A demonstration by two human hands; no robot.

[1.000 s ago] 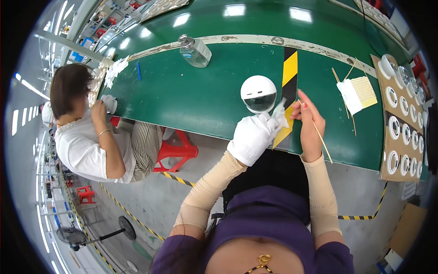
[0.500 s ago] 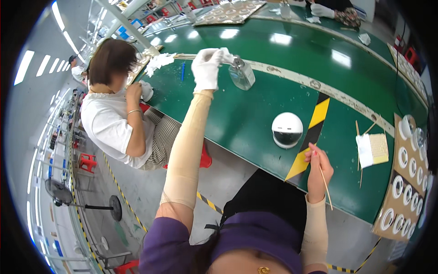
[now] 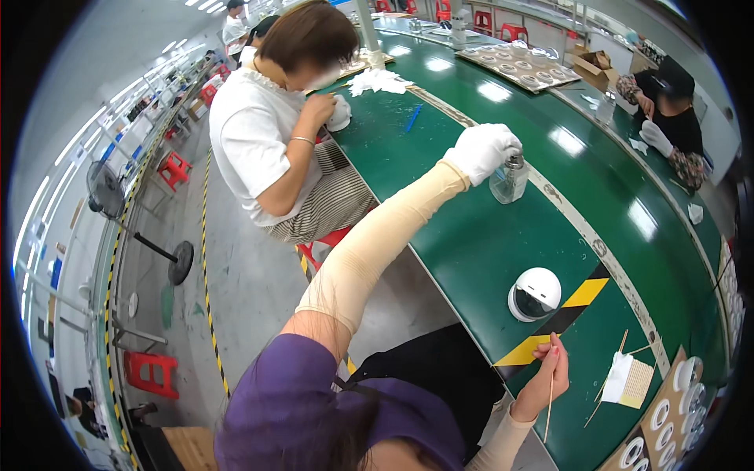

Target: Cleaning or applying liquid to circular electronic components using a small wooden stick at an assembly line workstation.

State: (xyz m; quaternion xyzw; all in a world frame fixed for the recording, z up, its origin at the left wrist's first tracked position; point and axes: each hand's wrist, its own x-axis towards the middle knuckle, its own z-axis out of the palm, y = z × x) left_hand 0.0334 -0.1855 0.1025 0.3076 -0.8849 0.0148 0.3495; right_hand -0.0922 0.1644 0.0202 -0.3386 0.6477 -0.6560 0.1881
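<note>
My left hand [image 3: 481,154] wears a white glove and is closed at the metal top of a clear glass bottle [image 3: 509,185]. Whatever its fingers pinch is hidden against the white glove. Bare at the fingers, my right hand [image 3: 545,381] holds a thin wooden stick [image 3: 549,412] pointing down past the table edge. Just beyond that hand stands a white rounded housing with a dark window [image 3: 536,294], touched by neither hand. To its right lies a white cloth [image 3: 617,375] with a row of thin sticks [image 3: 638,385] and loose sticks around it.
A cardboard tray of white rings [image 3: 658,416] lies at the lower right. At my left a seated co-worker [image 3: 263,141] handles a white piece. Across the green table [image 3: 448,243] sits another person [image 3: 667,118]. White cloths [image 3: 377,82] and a blue pen-like stick [image 3: 414,118] lie farther back.
My view has turned left, shifting the scene rightward. The gloved left hand has come from beside the bottle onto its top. The right hand keeps its stick.
</note>
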